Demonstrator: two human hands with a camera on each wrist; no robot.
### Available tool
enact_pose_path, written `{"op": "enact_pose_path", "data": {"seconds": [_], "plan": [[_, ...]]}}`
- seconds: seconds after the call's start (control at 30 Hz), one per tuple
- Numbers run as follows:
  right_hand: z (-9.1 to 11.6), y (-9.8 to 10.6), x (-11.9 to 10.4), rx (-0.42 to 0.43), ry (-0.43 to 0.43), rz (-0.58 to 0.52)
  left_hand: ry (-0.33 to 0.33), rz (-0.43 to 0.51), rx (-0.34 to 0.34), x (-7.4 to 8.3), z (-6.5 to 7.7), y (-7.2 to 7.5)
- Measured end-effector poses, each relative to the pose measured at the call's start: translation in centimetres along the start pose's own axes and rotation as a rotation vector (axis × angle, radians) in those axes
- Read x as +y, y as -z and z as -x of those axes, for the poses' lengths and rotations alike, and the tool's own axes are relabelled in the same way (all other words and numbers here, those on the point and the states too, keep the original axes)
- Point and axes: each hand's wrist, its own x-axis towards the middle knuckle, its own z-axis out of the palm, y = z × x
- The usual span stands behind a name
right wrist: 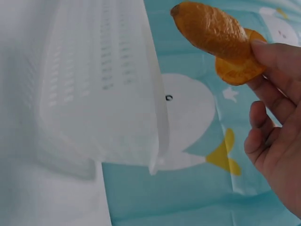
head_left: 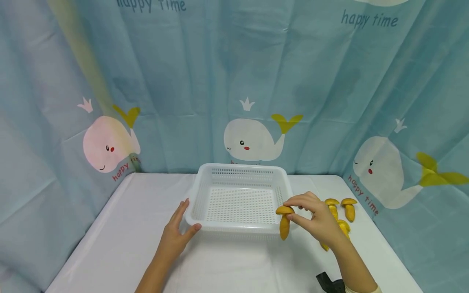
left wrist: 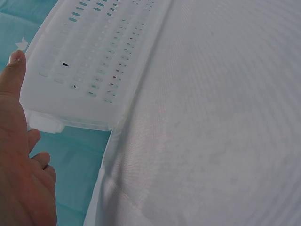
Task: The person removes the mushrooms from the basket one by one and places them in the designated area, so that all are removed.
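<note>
A white plastic basket [head_left: 239,226] with slotted walls sits on the table, nothing lying in it. My right hand [head_left: 320,221] pinches a yellow-brown mushroom [head_left: 284,228] by its cap between thumb and fingers. The mushroom hangs stalk down over the basket's front right corner. In the right wrist view the mushroom's stalk [right wrist: 214,30] points away from the hand, beside the basket wall [right wrist: 94,108]. My left hand [head_left: 175,236] rests at the basket's front left corner with thumb and fingers spread; the left wrist view shows its thumb [left wrist: 14,70] stretched along the basket's side.
Several more mushrooms [head_left: 349,209] lie on the table to the right, some partly hidden behind the right hand and forearm. A black strap-like piece [head_left: 329,283] is by the right forearm. A blue whale-print curtain [head_left: 176,122] hangs behind and beside the white table [head_left: 234,264].
</note>
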Motion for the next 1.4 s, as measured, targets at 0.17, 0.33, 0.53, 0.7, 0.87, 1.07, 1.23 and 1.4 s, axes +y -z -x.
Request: {"op": "enact_pose_path", "data": {"seconds": [0.17, 0.33, 0.53, 0.7, 0.87, 1.07, 1.23, 1.4], "plan": [[0.5, 1.3, 1.2, 0.013, 0.015, 0.014, -0.007, 0.007, 0.007, 0.0, 0.0, 0.0], [1.2, 2.6, 1.9, 0.015, -0.008, -0.007, -0.017, 0.011, 0.006, 0.2, 0.1, 0.2], [2.0, 4.3, 3.1, 0.036, -0.025, 0.008, -0.021, 0.01, 0.004, 0.2, 0.0, 0.1], [2.7, 5.6, 4.6, 0.074, -0.028, 0.035, -0.018, 0.01, 0.001, 0.1, 0.0, 0.1], [3.3, 6.6, 6.2, 0.087, -0.039, 0.027, -0.018, 0.015, 0.002, 0.0, 0.0, 0.1], [4.1, 7.4, 7.9, 0.077, -0.066, 0.021, -0.009, 0.016, -0.003, 0.1, 0.0, 0.2], [4.7, 8.0, 8.9, 0.069, -0.07, -0.003, -0.004, 0.013, -0.005, 0.2, 0.0, 0.2], [5.2, 8.8, 10.1, 0.093, -0.05, -0.037, -0.009, 0.017, -0.008, 0.1, -0.1, 0.2]]}}
